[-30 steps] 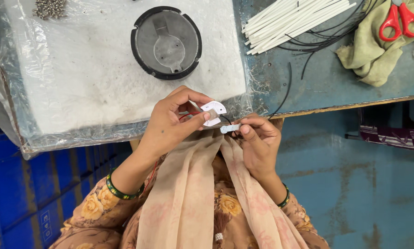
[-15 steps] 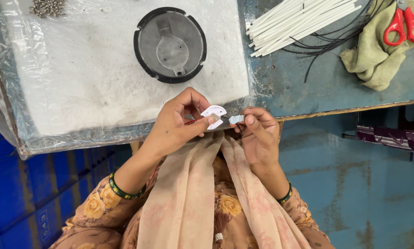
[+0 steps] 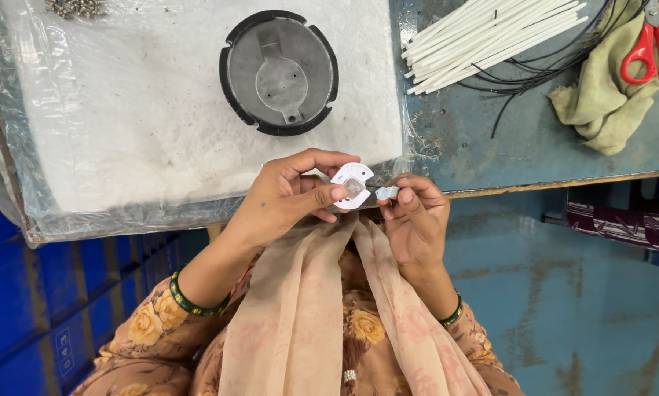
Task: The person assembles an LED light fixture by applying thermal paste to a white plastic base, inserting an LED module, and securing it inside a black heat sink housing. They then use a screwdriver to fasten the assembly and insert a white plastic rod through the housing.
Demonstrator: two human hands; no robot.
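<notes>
Just past the near edge of the workbench [image 3: 535,158], a small white round plate [image 3: 351,185] sits pinched between the thumb and fingers of the left hand [image 3: 289,196], held over the person's lap. Right beside it, the right hand [image 3: 415,220] grips a small pale blue-white piece [image 3: 387,192] at its fingertips, the piece nearly touching the plate's right edge. Both hands are closed on their own parts and stand close together, almost meeting.

Compared with a second ago, the two parts have drawn nearer: the gap between plate and small piece has narrowed, and the plate now shows its flat face with a grey square in the middle.

The bench edge runs just above the hands, with a sheet of white foam under clear plastic [image 3: 146,125] reaching to it. Open room lies below and to the right, over the blue floor.

The left wrist bends inward with a green bangle [image 3: 190,299] on the forearm; the right forearm rises straight from the lap.

Further off on the foam rests a round black and grey metal housing [image 3: 279,72]. White tubes [image 3: 491,33], black wires, a green cloth [image 3: 608,110] and red scissors [image 3: 653,48] lie on the bench's right part.
</notes>
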